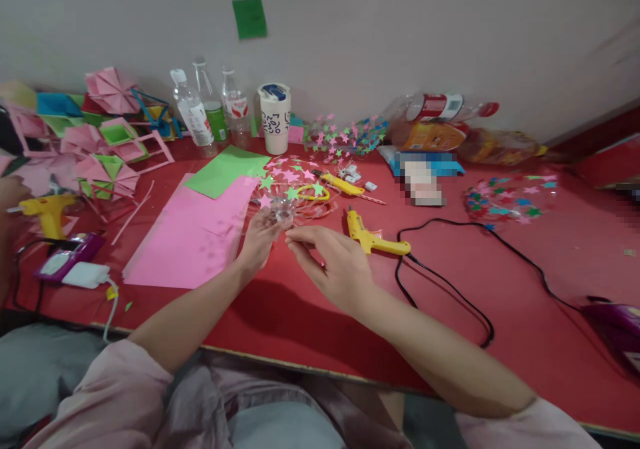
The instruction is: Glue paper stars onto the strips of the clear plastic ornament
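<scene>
Clear plastic strips with pink and green stars fan out from a see-through piece, perhaps a cut bottle. My left hand grips its near end. Close beside that end, my right hand has thumb and forefinger pressed together; whatever lies between the fingertips is too small to make out. Pink paper sheets lie left of my hands, with a green sheet overlapping them. A yellow glue gun rests on the red table, right of my right hand.
Bottles and a white cup stand at the back. Paper lanterns fill the left, near another glue gun and a person's arm. Star-covered plastic lies right. A black cord crosses the table.
</scene>
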The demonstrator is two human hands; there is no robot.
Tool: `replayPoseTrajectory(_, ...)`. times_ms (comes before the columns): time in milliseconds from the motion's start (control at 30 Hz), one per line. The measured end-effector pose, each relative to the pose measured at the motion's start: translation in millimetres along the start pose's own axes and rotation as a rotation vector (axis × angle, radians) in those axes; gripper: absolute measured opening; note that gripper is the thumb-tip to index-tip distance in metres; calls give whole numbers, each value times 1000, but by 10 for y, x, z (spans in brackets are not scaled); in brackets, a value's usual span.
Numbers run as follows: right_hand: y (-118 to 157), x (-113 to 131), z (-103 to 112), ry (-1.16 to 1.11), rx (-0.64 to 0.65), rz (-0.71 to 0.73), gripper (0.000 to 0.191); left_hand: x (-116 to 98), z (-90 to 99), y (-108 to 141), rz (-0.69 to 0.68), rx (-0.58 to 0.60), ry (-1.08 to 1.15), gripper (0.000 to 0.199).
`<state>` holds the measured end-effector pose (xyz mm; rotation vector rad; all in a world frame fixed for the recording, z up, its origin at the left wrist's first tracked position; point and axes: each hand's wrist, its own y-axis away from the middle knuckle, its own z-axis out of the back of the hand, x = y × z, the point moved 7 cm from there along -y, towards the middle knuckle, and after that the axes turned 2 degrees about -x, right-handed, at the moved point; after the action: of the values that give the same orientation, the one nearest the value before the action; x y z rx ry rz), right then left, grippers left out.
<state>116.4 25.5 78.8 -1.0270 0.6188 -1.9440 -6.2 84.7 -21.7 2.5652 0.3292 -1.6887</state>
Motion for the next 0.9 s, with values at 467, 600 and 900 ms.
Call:
replayPoseTrajectory(467,-18,0,-10,-21,31,-6,23,9,-2,-12,-14,42,16,22)
replayPoseTrajectory(600,-20,-2,-17,-6,47,-10,17,53,23,-24,6,46,24,21)
replayPoseTrajectory(900,-22,69,18,6,39,70,13,11,-23,-7,-8,39,18,21)
